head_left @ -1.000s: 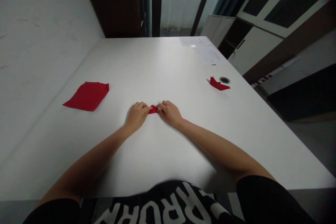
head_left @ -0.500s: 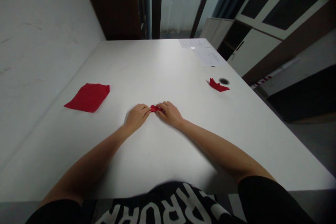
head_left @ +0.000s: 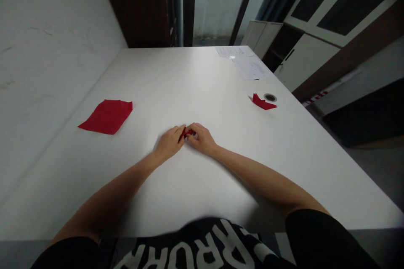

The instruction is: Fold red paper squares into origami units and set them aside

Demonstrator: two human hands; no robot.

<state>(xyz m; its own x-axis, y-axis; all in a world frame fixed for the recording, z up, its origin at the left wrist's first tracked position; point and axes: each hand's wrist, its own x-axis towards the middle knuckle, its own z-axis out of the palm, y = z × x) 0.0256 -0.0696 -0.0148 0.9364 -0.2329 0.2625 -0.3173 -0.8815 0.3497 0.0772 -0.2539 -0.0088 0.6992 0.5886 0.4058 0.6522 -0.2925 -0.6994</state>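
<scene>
A small folded piece of red paper is pinched between both hands near the middle of the white table. My left hand is closed on its left side, with the thumb and fingers bent around it. From the right, my right hand grips the other side, fingers curled over the top. The fingertips of both hands nearly meet and cover most of the paper, so its exact shape is hidden.
An unfolded red sheet lies on the left. On the right a folded red paper boat sits beside a round cable hole. Printed white papers lie at the far right corner. A wall borders the left edge.
My left hand has shifted slightly right, closer to the right hand, and now covers more of the red paper. The other red pieces lie where they were.
</scene>
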